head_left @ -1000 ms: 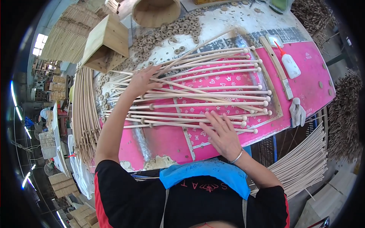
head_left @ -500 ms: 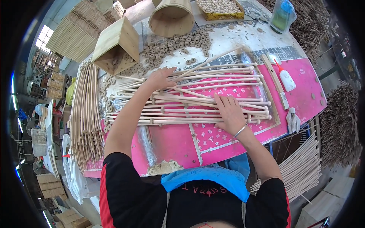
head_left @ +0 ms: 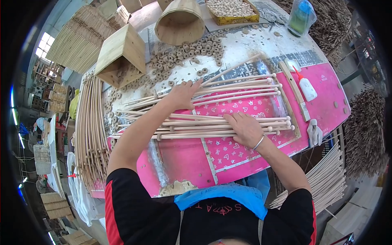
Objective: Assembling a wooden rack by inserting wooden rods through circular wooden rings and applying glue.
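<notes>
Thin pale wooden sticks with round knobs at their right ends lie crosswise in two groups, some carrying small wooden rings near their left ends. My left hand [head_left: 183, 96] rests across the far sticks [head_left: 241, 87], fingers stretched out over them. My right hand [head_left: 247, 130] spans the near bundle of sticks [head_left: 196, 127], fingers over its far side and thumb at its near side; its underside is hidden. A strip of patterned pink table cover [head_left: 234, 107] shows between the groups. One loose stick [head_left: 230, 68] slants up to the right beyond my left hand.
Many wooden rings [head_left: 190, 51] lie behind the sticks, near a square wooden box [head_left: 116, 51] and a round wooden tub [head_left: 179, 24]. Ringed sticks [head_left: 90, 130] are stacked at left. A glue bottle [head_left: 307, 87] and wooden bar [head_left: 293, 87] lie right. A tray of wooden beads [head_left: 234, 19] stands far back.
The sticks have parted into two groups with a wider gap. The near bundle is tighter and slightly nearer me. My left hand has shifted right and a little nearer; my right hand slightly nearer.
</notes>
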A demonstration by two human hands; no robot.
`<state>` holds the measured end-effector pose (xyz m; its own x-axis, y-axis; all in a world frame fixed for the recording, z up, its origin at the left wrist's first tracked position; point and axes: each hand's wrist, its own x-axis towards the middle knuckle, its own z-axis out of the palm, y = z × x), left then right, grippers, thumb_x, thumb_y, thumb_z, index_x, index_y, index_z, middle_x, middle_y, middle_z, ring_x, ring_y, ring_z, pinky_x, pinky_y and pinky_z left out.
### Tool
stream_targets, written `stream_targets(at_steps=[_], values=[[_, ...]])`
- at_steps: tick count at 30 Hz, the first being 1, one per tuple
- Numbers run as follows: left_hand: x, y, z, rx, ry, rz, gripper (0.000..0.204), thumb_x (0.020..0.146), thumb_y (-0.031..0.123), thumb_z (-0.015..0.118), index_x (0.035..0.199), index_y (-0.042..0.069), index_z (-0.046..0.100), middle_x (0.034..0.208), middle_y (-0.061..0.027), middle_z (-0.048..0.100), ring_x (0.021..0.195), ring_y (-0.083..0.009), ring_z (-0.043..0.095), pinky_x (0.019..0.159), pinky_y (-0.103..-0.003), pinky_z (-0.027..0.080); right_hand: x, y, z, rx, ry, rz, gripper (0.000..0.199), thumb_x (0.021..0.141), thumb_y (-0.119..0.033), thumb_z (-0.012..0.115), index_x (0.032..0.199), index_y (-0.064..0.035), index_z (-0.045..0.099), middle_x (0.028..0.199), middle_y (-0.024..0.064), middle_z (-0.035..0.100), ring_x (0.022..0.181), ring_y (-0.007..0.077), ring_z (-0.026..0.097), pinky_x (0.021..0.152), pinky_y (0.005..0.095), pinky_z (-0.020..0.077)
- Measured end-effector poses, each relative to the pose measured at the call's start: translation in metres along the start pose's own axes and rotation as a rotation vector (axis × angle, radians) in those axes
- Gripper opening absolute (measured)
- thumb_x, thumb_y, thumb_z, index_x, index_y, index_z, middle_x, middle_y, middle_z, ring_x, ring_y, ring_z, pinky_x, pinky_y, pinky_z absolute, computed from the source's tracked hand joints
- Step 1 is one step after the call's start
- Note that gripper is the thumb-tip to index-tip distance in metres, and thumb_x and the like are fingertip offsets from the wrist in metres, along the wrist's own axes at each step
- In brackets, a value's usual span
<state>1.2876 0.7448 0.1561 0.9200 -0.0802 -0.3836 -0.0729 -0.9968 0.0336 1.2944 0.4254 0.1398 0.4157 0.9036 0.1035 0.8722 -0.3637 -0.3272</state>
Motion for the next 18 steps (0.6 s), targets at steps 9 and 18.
stream_targets(at_steps=[9,18], values=[[-0.011,0.018,0.028,0.164,0.325,0.072,0.106,0.079,0.008,0.076,0.167,0.026,0.019,0.113,-0.0192,0.063,0.099,-0.0379,0.068,0.081,-0.048,0.058,-0.007,-0.014,0.006,-0.107,0.026,-0.124,0.046,0.082,-0.009,0.07,0.127,-0.0098,0.058,0.093,0.0092,0.064,0.088,0.0269,0.068,0.079,0.0409,0.0563],[-0.013,0.011,0.029,0.134,0.645,0.059,0.078,0.087,0.002,0.064,0.158,0.024,0.039,0.1,-0.0098,0.064,0.084,-0.0296,0.069,0.078,-0.045,0.054,-0.027,-0.023,0.01,-0.096,0.097,-0.133,0.034,0.087,-0.011,0.064,0.121,-0.0075,0.06,0.091,0.0104,0.062,0.087,0.0266,0.067,0.078,0.0407,0.055]])
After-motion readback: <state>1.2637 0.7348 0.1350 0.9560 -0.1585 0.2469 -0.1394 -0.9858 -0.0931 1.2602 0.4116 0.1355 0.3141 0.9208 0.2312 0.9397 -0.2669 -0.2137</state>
